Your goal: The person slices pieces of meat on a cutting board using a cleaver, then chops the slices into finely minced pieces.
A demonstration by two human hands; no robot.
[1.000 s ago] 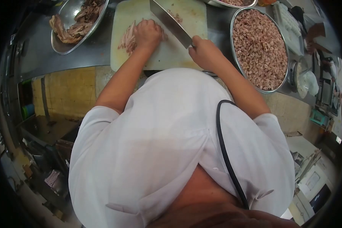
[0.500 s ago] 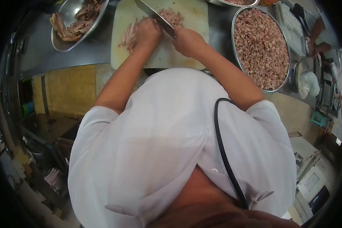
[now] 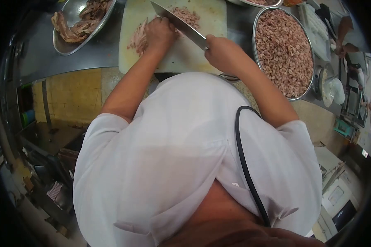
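My right hand (image 3: pixel 222 51) is closed around the handle of a broad kitchen knife (image 3: pixel 183 26), whose blade slants up and left over the white cutting board (image 3: pixel 185 61). The tip of the blade lies just beyond my left hand (image 3: pixel 160 33), which is closed with curled fingers on strips of meat (image 3: pixel 139 40). Those strips stick out on the left side of the hand. Past the blade sits a small heap of chopped meat (image 3: pixel 187 17). My left fingertips are mostly hidden under the hand.
At right, an oval metal tray (image 3: pixel 256 55) is heaped with diced meat (image 3: pixel 282 53). A metal bowl (image 3: pixel 72 49) with large meat pieces (image 3: pixel 68 29) stands at left. Another person's hands (image 3: pixel 343 48) show at far right, near a white tray (image 3: pixel 317 29).
My right hand has drawn back toward the right and me, taking the knife with it. More of the blade now shows. My left hand has barely moved.
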